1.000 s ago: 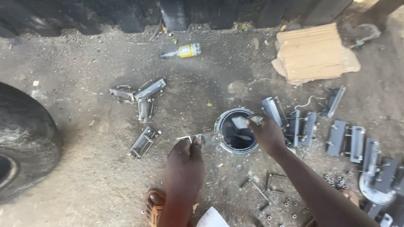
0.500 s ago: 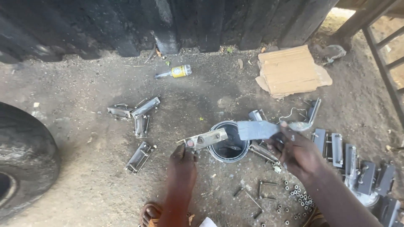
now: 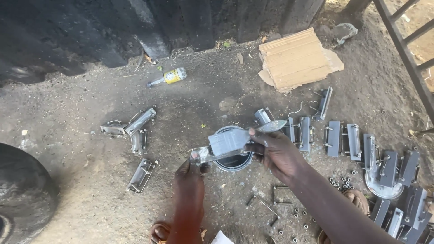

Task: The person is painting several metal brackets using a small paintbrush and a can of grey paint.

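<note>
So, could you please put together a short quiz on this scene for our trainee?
1. True or false: the left hand holds one end of a metal bracket.
2. What does the right hand press on the bracket? A) brush B) hammer C) rag
3. What stands on the ground right under the bracket?

Key:
1. True.
2. A, a grey-coated brush.
3. The paint can, open, by the row of painted brackets.
</note>
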